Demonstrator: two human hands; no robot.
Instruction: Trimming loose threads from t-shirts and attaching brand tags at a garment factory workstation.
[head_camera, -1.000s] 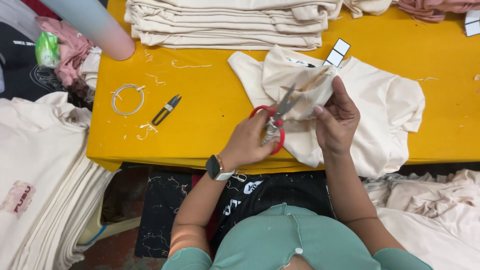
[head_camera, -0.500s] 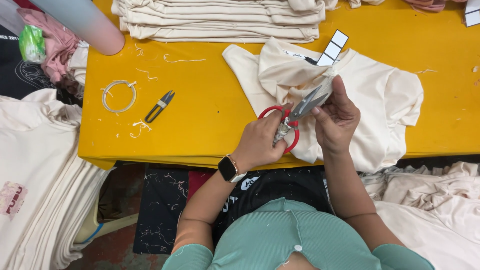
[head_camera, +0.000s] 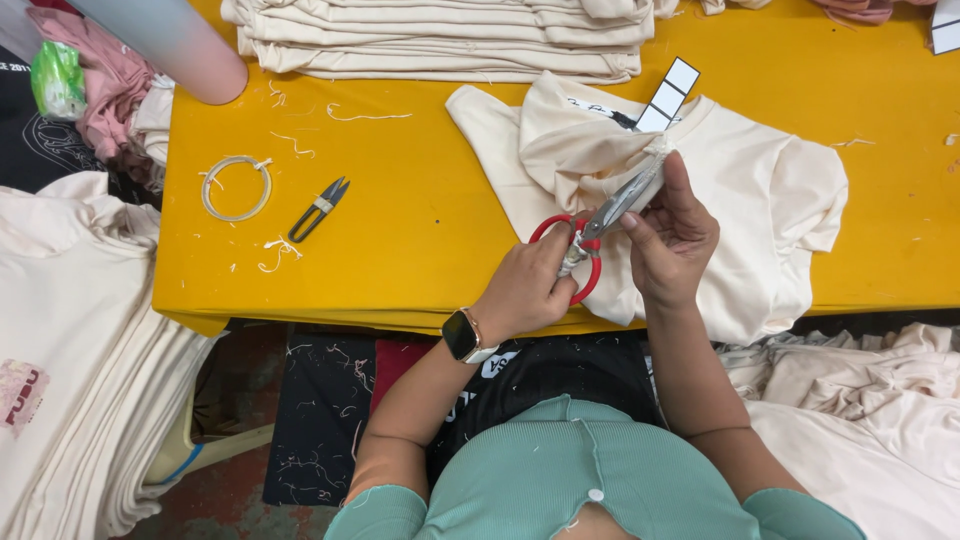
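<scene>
A cream T-shirt (head_camera: 740, 190) lies crumpled on the yellow table (head_camera: 420, 200). My left hand (head_camera: 528, 290), with a smartwatch on the wrist, grips red-handled scissors (head_camera: 590, 235) whose blades point up and right into the fabric. My right hand (head_camera: 672, 238) pinches a bunched fold of the shirt right at the blade tips. A strip of white tags (head_camera: 668, 95) hangs at the shirt's collar.
A stack of folded cream shirts (head_camera: 440, 40) sits at the table's far edge. Small black thread snips (head_camera: 318, 209) and a coil of white band (head_camera: 236, 187) lie at the left among thread scraps. More cream garments are piled at the left (head_camera: 70, 350) and at the lower right (head_camera: 880, 410).
The view shifted slightly; the scissors stay in my left hand and their blades have moved a bit further up into the fold that my right hand holds.
</scene>
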